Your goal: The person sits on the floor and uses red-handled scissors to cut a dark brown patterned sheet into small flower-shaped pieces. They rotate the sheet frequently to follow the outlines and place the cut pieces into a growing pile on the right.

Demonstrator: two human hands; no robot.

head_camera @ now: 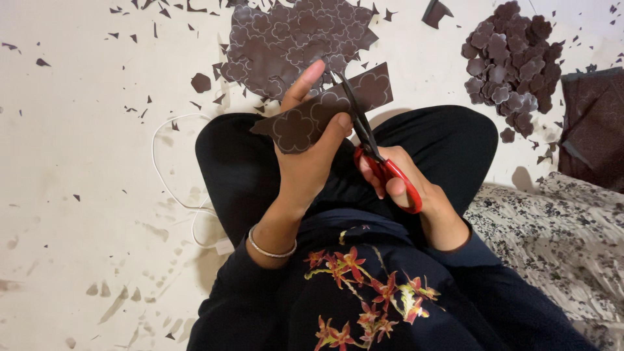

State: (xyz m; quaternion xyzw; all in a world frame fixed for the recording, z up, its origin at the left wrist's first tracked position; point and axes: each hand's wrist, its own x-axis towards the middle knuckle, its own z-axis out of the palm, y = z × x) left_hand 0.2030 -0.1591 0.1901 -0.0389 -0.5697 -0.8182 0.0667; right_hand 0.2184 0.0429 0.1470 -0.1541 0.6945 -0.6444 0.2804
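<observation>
Head view, only one: person sits cross-legged on a pale floor (78,195), dark trousers, dark top with embroidered red flowers. Left hand (311,156) grips a dark brown strip (325,107) marked with flower outlines, thumb on the front face, fingers behind, strip held above the lap. Right hand (403,185) is closed through the red handles of the scissors (370,143); blades point away from the body and bite into the strip near its middle, so the cut is midway. Relative to the strip: just beyond it lies a larger brown sheet (286,39) covered in the same outlines, uncut as far as visible. Beyond and to the right of the strip sits a pile of cut-out flower shapes (510,55), so many pieces are finished. Small brown offcuts (140,39) are scattered beyond and left of the strip. White cable (166,175) loops left of the strip, beside the knee. Far right: dark brown folded material (595,123), and nearer the body a patterned grey cloth (559,240). Judged progress: well underway, with several outlines on the strip and the whole sheet left to cut.
</observation>
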